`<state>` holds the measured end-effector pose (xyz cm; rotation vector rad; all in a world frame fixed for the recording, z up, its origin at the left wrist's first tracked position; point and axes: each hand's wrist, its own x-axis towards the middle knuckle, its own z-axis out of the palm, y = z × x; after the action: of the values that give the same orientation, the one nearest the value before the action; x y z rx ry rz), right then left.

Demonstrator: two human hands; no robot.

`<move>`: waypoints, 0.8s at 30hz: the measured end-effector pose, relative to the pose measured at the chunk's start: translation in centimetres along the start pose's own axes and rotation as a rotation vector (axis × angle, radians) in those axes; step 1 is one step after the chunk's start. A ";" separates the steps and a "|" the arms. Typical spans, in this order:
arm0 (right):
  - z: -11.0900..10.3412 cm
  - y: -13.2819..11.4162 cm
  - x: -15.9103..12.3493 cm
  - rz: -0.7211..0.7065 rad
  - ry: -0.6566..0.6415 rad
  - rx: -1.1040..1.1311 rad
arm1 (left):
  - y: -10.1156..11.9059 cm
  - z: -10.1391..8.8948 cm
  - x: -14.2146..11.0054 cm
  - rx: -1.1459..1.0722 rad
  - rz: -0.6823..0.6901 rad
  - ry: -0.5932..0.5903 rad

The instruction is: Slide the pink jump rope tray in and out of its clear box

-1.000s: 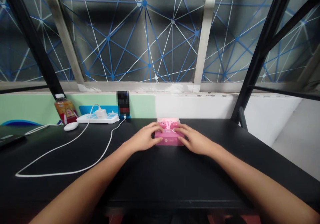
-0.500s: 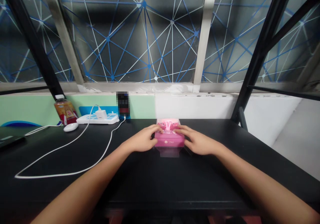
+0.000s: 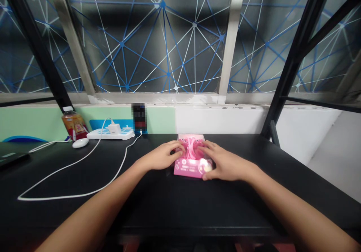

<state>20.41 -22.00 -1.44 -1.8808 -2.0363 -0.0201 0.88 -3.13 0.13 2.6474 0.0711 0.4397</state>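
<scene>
A pink printed cardboard box (image 3: 188,168) lies on the black table (image 3: 180,207), with a tangle of pink lines or strands showing on its top. My left hand (image 3: 162,156) presses against its left side, fingers curled over the top edge. On the right, my right hand (image 3: 222,165) covers the right side, its fingers on top and its thumb at the near corner. Between them the two hands hold the box. The box's right end is partly hidden by my right hand.
Behind the box stand a white power strip (image 3: 110,134) with a plugged-in charger and a blurred dark object (image 3: 138,117). Further left are a white mouse (image 3: 80,143), an orange-labelled bottle (image 3: 74,124), a looping white cable (image 3: 70,184) and a dark laptop corner (image 3: 12,158). Black posts (image 3: 296,56) frame the window.
The pink box has turned slightly clockwise and come a little toward me. My right hand has shifted toward me along its right side, and more of the box top shows.
</scene>
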 end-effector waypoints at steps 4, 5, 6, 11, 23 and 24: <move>-0.5 -2.6 -0.1 -0.208 -0.024 -0.084 | -0.5 0.2 0.4 0.060 0.016 0.019; -0.5 -3.3 0.0 -0.266 -0.044 -0.072 | -0.6 0.4 0.5 0.080 0.013 0.024; -0.5 -3.9 -0.1 -0.308 -0.086 -0.039 | -0.7 0.5 0.7 0.102 0.002 0.029; -0.2 -4.8 -0.2 -0.359 -0.186 0.037 | -1.2 1.4 1.3 0.181 -0.067 0.077; -0.5 -4.9 -1.3 -0.405 -0.629 0.681 | -4.2 2.0 4.0 0.249 -0.250 0.179; -0.8 -4.8 -1.2 -0.419 -0.633 0.704 | -4.5 2.1 3.9 0.266 -0.235 0.174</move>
<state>15.98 -23.91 0.11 -1.0698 -2.3348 1.1457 5.34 0.46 -2.44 2.8043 0.5225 0.6155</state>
